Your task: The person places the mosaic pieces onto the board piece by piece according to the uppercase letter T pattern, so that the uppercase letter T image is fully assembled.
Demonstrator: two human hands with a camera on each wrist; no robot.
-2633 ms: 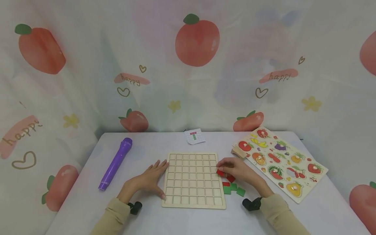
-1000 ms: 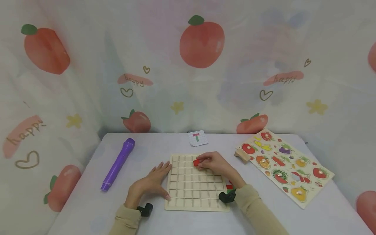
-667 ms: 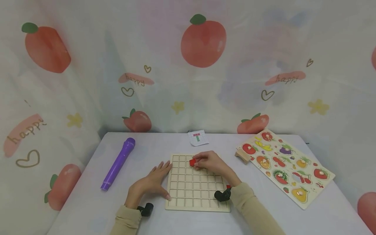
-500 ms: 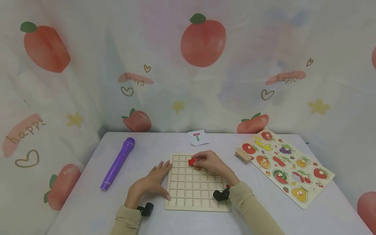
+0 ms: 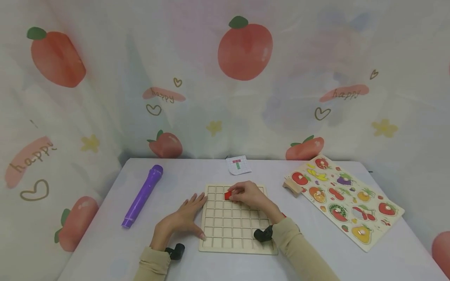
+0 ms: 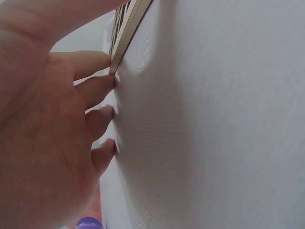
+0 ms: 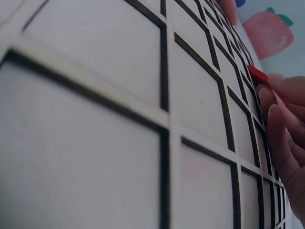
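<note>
A pale wooden grid board lies on the table in front of me. My right hand pinches a red square tile between thumb and fingers, over the board's far rows. In the right wrist view the red tile is tilted at the grid; whether it sits in a cell I cannot tell. My left hand is spread along the board's left edge, thumb near the front corner. The left wrist view shows its fingertips against the table and board edge. Other tiles are mostly hidden behind my right forearm.
A card with a red and green T pattern lies behind the board. A purple toy microphone lies at left. At right are a fruit puzzle board and a small wooden block. A patterned cloth hangs behind the table.
My right hand has carried the red tile from the board's right side leftward to its far rows. It has moved only slightly in the last half second. The left hand stays at the edge.
</note>
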